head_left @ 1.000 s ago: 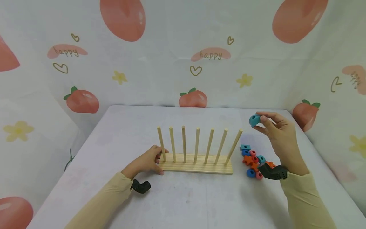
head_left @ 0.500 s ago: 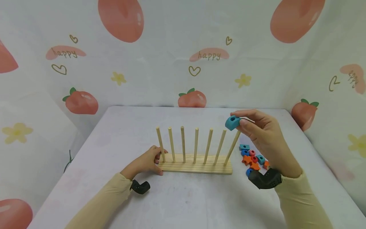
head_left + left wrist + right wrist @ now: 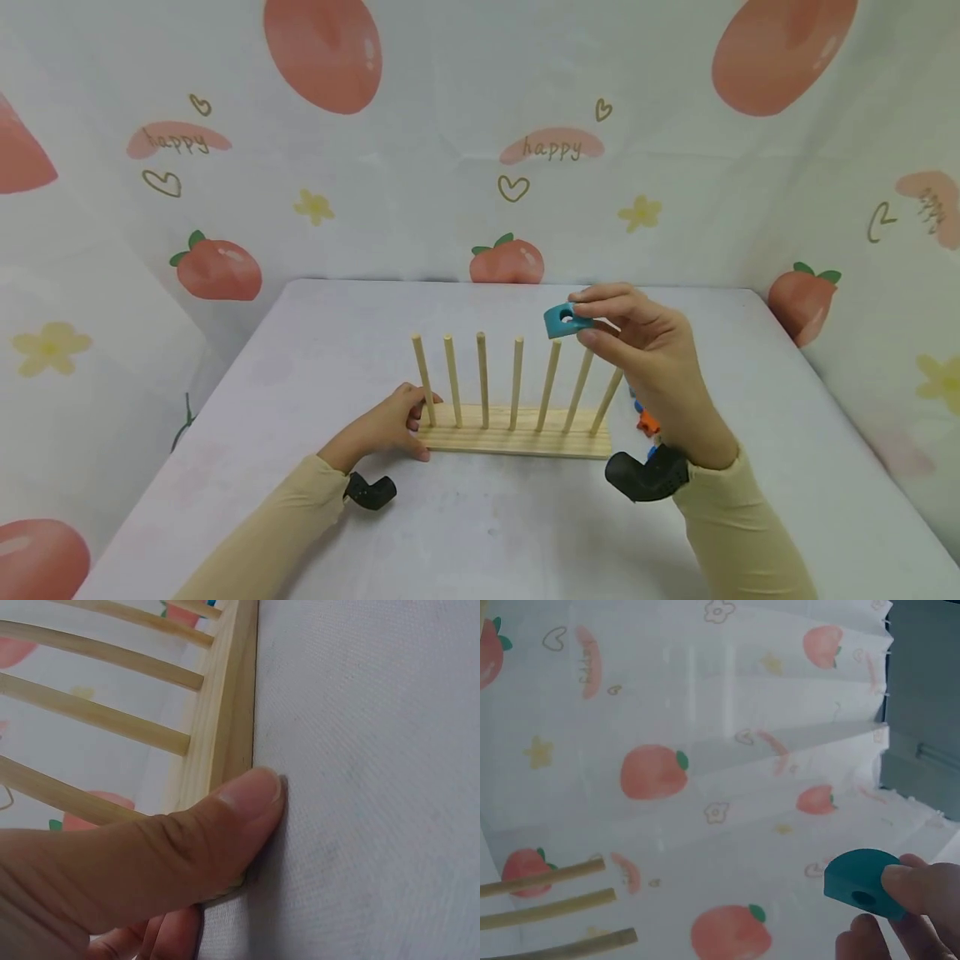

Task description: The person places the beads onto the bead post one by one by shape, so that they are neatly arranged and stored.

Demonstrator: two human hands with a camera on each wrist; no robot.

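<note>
A wooden peg rack [image 3: 517,440] with a row of several upright dowels stands on the table. My left hand [image 3: 392,423] grips the left end of its base, and in the left wrist view the thumb [image 3: 217,817] lies along the front edge. Between thumb and fingertips my right hand [image 3: 648,354] pinches a teal half-round bead [image 3: 561,321] with a hole through it. In the head view the bead overlaps the top of a dowel right of the middle. In the right wrist view the same bead [image 3: 862,881] shows its flat, holed side. All the dowels are bare.
Beyond the rack's right end lie several loose beads, mostly hidden behind my right hand; an orange star-shaped bead [image 3: 648,423] shows. A patterned cloth backdrop [image 3: 420,217] rises behind the white table [image 3: 465,533].
My right hand has carried the teal bead leftward from above the loose beads to over the right half of the rack, tilting it. The left hand stays on the rack's end.
</note>
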